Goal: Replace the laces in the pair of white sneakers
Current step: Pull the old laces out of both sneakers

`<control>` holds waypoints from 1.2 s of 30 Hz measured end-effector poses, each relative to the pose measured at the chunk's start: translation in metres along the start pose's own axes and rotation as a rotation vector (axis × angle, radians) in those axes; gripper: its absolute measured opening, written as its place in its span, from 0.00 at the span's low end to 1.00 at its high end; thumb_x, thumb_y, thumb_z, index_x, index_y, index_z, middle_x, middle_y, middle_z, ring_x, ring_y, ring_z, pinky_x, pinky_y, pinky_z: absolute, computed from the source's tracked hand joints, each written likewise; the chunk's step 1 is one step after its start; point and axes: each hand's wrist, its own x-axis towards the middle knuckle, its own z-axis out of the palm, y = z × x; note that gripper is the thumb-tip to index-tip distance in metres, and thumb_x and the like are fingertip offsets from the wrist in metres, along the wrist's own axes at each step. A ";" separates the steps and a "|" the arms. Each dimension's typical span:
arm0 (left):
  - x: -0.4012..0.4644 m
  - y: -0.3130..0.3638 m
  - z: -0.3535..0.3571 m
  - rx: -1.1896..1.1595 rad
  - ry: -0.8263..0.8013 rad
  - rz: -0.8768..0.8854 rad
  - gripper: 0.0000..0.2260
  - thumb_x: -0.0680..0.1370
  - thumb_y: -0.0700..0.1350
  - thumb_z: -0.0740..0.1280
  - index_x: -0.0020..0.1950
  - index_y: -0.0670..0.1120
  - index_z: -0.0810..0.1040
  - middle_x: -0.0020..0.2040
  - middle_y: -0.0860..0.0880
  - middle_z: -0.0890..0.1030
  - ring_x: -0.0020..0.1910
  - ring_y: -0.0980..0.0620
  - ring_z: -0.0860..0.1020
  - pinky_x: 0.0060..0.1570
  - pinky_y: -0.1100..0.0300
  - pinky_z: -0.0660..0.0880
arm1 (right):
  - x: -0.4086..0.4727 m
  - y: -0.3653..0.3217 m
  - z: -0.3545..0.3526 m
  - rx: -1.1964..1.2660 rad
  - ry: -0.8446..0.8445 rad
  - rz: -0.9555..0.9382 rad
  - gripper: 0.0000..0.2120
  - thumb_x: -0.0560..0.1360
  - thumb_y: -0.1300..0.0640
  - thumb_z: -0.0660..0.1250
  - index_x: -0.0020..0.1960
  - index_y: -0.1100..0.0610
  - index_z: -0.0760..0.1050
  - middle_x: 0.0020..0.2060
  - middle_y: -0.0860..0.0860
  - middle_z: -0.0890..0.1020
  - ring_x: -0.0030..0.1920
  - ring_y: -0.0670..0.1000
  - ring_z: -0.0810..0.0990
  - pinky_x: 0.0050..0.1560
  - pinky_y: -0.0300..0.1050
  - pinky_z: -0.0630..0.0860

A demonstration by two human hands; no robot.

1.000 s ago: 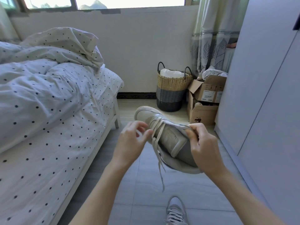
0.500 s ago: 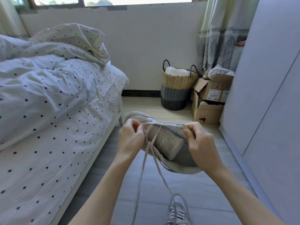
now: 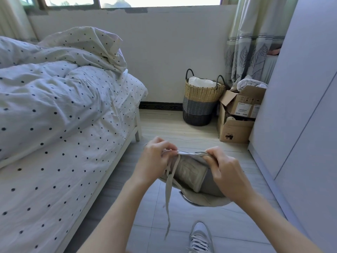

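The sneaker [image 3: 191,172] has dropped lower and tipped flatter between the hands. The left hand [image 3: 155,161] has drawn more lace [image 3: 168,189] out, so it hangs longer.

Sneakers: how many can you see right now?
2. One sneaker is held up by both hands; the other sneaker sits on the floor at the bottom edge, partly cut off.

Your hands hold one sneaker [image 3: 191,172] at centre; the bed [image 3: 54,143] lies at nine o'clock, the basket [image 3: 200,99] at twelve with boxes [image 3: 237,115] right of it, the second sneaker [image 3: 200,238] at six
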 end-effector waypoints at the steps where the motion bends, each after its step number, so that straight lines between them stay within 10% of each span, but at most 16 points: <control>1: 0.001 0.000 -0.001 -0.008 0.001 -0.001 0.02 0.74 0.41 0.70 0.44 0.47 0.83 0.43 0.52 0.76 0.38 0.61 0.72 0.42 0.70 0.68 | 0.000 -0.001 -0.001 0.003 -0.012 0.000 0.03 0.77 0.60 0.63 0.45 0.57 0.73 0.27 0.38 0.68 0.32 0.38 0.73 0.33 0.28 0.65; 7: 0.007 -0.015 -0.015 -0.096 0.329 -0.359 0.05 0.79 0.41 0.62 0.50 0.43 0.77 0.44 0.48 0.77 0.42 0.52 0.75 0.40 0.62 0.70 | 0.002 0.015 -0.004 0.052 -0.007 0.164 0.05 0.78 0.59 0.62 0.44 0.56 0.72 0.27 0.48 0.75 0.32 0.47 0.74 0.32 0.40 0.67; 10: 0.003 -0.034 -0.017 -0.068 0.170 -0.573 0.06 0.79 0.41 0.61 0.53 0.43 0.76 0.45 0.48 0.77 0.47 0.49 0.76 0.41 0.61 0.68 | 0.001 0.021 -0.004 0.033 0.014 0.225 0.05 0.78 0.58 0.62 0.44 0.56 0.72 0.27 0.52 0.76 0.28 0.48 0.73 0.32 0.43 0.67; 17: -0.001 -0.013 0.001 0.010 -0.034 -0.152 0.17 0.78 0.47 0.64 0.67 0.49 0.71 0.57 0.51 0.73 0.55 0.55 0.73 0.56 0.60 0.71 | -0.001 0.021 -0.001 -0.003 -0.033 0.186 0.04 0.77 0.57 0.64 0.44 0.56 0.74 0.27 0.44 0.74 0.29 0.46 0.74 0.32 0.40 0.68; 21: -0.001 -0.003 0.011 0.088 -0.202 -0.030 0.11 0.77 0.46 0.66 0.59 0.51 0.79 0.52 0.53 0.76 0.53 0.55 0.73 0.57 0.59 0.71 | -0.002 0.012 0.002 -0.009 -0.109 0.067 0.03 0.77 0.57 0.63 0.47 0.57 0.74 0.31 0.46 0.77 0.31 0.48 0.76 0.35 0.46 0.72; 25: 0.003 -0.005 0.004 0.092 -0.139 -0.037 0.03 0.73 0.42 0.71 0.40 0.49 0.82 0.39 0.58 0.76 0.40 0.60 0.74 0.46 0.61 0.73 | 0.001 0.008 0.002 0.001 -0.132 0.027 0.04 0.78 0.57 0.63 0.47 0.57 0.74 0.29 0.45 0.75 0.29 0.47 0.74 0.33 0.46 0.72; 36: 0.001 -0.010 -0.022 -0.042 0.319 -0.269 0.03 0.79 0.40 0.62 0.45 0.45 0.74 0.43 0.46 0.78 0.41 0.51 0.76 0.36 0.69 0.67 | 0.000 0.038 -0.005 0.078 0.001 0.409 0.08 0.79 0.57 0.61 0.41 0.55 0.71 0.23 0.47 0.71 0.25 0.42 0.71 0.28 0.36 0.66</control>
